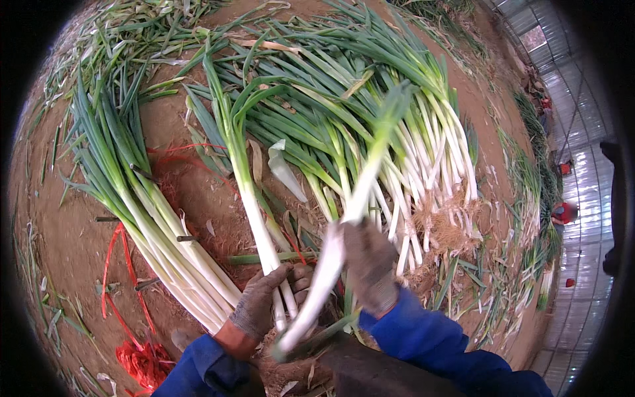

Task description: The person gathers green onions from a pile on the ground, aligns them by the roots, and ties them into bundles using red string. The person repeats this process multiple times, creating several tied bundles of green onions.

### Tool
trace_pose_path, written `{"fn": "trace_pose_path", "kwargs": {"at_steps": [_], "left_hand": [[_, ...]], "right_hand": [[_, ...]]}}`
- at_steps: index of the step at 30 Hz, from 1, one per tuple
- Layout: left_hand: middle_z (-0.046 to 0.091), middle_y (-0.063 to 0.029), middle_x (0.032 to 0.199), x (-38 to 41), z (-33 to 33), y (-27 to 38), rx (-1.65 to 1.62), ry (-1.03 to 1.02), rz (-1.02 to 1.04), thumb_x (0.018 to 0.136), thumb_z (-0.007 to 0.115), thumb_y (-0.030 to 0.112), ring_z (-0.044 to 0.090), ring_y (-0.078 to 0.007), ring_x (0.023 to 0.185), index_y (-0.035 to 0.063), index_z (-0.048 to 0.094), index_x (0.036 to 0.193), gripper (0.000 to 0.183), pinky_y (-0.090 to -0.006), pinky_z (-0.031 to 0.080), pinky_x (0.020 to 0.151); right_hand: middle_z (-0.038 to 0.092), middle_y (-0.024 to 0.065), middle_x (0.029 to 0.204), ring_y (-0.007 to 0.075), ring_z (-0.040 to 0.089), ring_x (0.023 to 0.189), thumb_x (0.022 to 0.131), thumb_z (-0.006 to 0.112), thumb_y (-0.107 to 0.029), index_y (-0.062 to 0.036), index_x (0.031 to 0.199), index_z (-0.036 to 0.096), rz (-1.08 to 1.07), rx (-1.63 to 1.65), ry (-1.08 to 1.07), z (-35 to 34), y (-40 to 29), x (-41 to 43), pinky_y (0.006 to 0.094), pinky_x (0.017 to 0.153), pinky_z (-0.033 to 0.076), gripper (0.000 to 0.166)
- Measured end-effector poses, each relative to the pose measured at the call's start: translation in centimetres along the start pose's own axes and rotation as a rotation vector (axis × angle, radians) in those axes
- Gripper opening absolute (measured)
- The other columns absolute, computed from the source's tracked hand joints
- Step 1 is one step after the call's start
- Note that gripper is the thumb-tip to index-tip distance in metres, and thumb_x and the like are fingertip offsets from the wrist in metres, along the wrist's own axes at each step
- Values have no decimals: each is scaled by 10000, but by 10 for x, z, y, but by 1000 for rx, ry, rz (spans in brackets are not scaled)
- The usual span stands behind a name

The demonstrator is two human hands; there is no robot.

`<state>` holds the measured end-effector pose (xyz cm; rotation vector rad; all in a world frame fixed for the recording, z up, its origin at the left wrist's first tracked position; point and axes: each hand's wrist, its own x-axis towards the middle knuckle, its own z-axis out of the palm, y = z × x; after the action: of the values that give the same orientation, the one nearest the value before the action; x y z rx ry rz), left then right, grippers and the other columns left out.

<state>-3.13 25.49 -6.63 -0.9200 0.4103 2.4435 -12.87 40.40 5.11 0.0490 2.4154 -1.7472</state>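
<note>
My left hand [265, 295], in a soiled work glove, grips the white lower stems of a couple of long green onions [253, 213], whose green leaves point away from me. In my gloved right hand [369, 263] is a thick green onion stalk [330, 265], blurred and slanting across in front of me. Left of my left hand lies a bundle of cleaned green onions [163, 238] among short metal stakes [187, 238]. Beyond my right hand spreads a pile of green onions [412, 144] with roots still on, tips facing away.
Red plastic twine [144, 362] sits bunched at lower left, with strands running under the bundle. Stripped leaves [134, 39] heap at the upper left on bare soil [64, 238]. More onions [528, 208] lie along the right, where a person in red [564, 213] is near a translucent greenhouse wall [590, 198].
</note>
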Motion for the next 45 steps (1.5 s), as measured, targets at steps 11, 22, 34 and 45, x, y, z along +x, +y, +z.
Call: {"fn": "trace_pose_path", "kwargs": {"at_steps": [11, 22, 34, 45], "left_hand": [[674, -103, 1054, -38, -21, 8, 83, -70, 151, 1013, 537, 219, 673, -227, 890, 37, 578, 1215, 276, -360, 597, 778], [690, -129, 1007, -13, -1, 1, 129, 114, 138, 995, 575, 213, 687, -243, 844, -14, 611, 1192, 303, -365, 603, 771], [685, -90, 884, -29, 84, 64, 319, 0, 26, 955, 652, 299, 680, -205, 767, 16, 645, 1039, 295, -360, 586, 689], [684, -113, 844, 31, 75, 22, 389, 374, 325, 905, 691, 198, 668, -286, 704, 26, 664, 984, 192, -439, 565, 592]], "right_hand": [[650, 136, 736, 227, 663, 658, 942, 621, -390, 11, 990, 614, -239, 45, -530, 66, -35, -24, 378, 595, 526, 404], [663, 146, 874, 218, 655, 826, 944, 619, -433, -7, 1130, 630, 207, -449, -648, 30, 116, 9, 376, 746, 514, 464], [614, 242, 831, 375, 616, 763, 1001, 521, -356, 26, 1123, 588, 48, -161, -697, -9, 28, -17, 463, 719, 463, 407], [650, 194, 948, 344, 660, 870, 984, 519, -282, -85, 1154, 621, -70, -376, -855, -169, 88, -172, 432, 797, 516, 279]]}}
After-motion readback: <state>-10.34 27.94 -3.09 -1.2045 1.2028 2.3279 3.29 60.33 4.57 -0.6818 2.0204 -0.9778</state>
